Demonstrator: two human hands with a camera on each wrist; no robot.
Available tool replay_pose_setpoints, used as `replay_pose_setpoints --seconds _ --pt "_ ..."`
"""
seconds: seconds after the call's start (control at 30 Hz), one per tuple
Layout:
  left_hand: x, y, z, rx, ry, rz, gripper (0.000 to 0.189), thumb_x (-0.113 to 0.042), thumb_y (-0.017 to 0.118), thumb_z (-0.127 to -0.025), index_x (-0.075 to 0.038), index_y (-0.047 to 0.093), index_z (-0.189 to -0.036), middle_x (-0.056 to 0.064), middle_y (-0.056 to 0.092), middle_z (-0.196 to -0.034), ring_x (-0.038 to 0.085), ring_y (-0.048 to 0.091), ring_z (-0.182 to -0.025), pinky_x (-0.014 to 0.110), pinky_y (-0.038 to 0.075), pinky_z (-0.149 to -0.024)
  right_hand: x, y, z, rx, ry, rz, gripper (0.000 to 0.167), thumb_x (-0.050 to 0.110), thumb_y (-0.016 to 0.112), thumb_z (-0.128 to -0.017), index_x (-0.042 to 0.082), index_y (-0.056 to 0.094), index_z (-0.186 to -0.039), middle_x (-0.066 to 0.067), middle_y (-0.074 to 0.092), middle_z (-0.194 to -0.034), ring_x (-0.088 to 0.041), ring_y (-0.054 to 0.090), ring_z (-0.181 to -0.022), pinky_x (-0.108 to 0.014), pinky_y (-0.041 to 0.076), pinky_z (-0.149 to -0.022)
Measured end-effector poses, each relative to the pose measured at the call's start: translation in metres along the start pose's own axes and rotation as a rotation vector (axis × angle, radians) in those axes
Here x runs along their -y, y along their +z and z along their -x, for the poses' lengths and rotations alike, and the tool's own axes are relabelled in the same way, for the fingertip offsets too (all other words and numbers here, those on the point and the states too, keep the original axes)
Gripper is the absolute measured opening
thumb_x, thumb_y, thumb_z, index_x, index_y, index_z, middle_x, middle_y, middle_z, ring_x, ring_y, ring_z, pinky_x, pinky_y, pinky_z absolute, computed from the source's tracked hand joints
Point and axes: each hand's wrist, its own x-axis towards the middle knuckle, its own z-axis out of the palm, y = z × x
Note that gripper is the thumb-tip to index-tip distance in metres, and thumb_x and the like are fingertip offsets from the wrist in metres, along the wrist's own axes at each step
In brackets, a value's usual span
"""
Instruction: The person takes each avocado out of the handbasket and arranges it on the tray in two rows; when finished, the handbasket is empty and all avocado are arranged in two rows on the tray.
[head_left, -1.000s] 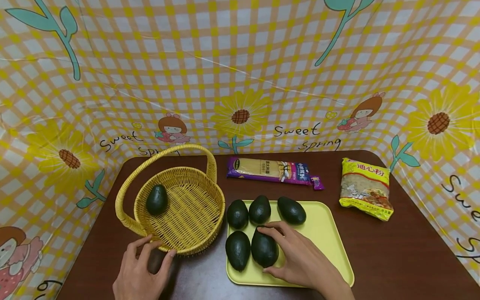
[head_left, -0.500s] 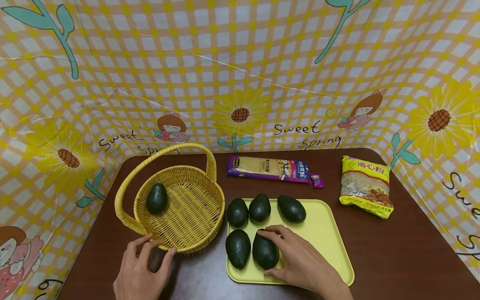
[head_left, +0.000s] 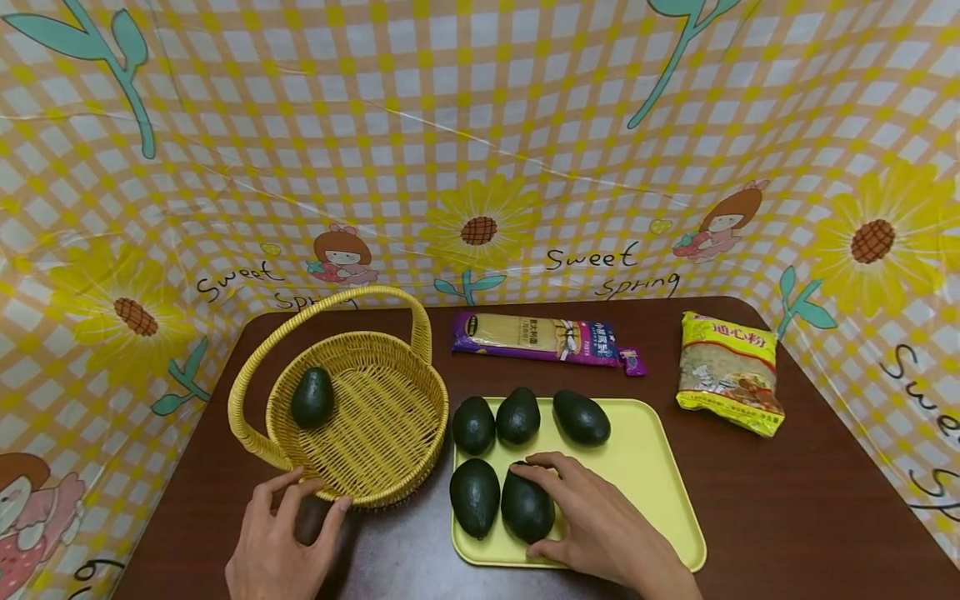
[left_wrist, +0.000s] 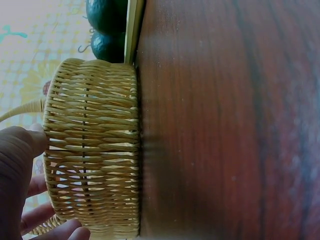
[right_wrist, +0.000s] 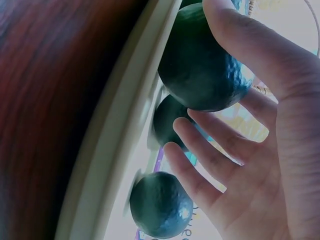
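On the left stands a yellow wicker basket (head_left: 390, 417) with an upright handle, and one dark green avocado (head_left: 312, 398) lies inside it. My left hand (head_left: 281, 537) rests its fingertips and thumb on the basket's near rim; in the left wrist view the thumb (left_wrist: 34, 140) lies at the rim's edge. My right hand (head_left: 600, 525) grips the near-row avocado (head_left: 527, 504), its fingers at the far end and the thumb at the near end. That avocado sits low at the yellow tray (head_left: 637, 467). Beside it lies another avocado (head_left: 475, 497), with several more behind.
Behind the tray lies a purple pasta packet (head_left: 540, 337). A yellow bag of macaroni (head_left: 729, 372) is at the back right. A checked cloth (head_left: 480, 125) hangs round the back and sides of the brown table (head_left: 810, 517).
My right hand and the avocado it grips have shifted very slightly towards me on the tray. The left hand stays at the basket rim.
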Motion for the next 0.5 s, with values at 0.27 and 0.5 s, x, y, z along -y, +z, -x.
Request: replay_pose_setpoints --seconds 0.27,0.5 --pt "0.0005 -0.0001 -0.0001 0.002 -0.009 0.000 0.040 -0.031 0.101 -0.072 -0.011 0.081 -0.100 0.014 0.068 -0.118 0.033 0.067 -0.081 0.048 0.051 -0.047 0.0018 -0.0007 0.0003 0.020 0.021 0.007 0.097 0.050 0.101 -0.071 0.027 0.057 -0.154 -0.002 0.057 -0.148 -0.022 0.064 -0.127 -0.050 0.059 -0.097" --pt "0.0000 -0.0006 -0.0006 0.001 -0.008 0.003 0.040 -0.030 0.101 -0.072 -0.011 0.080 -0.099 0.014 0.068 -0.117 0.034 0.066 -0.081 0.048 0.051 -0.047 0.0034 -0.0028 0.0001 0.033 0.036 0.003 0.096 0.050 0.102 -0.070 0.030 0.057 -0.154 -0.002 0.058 -0.147 -0.021 0.064 -0.126 -0.050 0.060 -0.096"
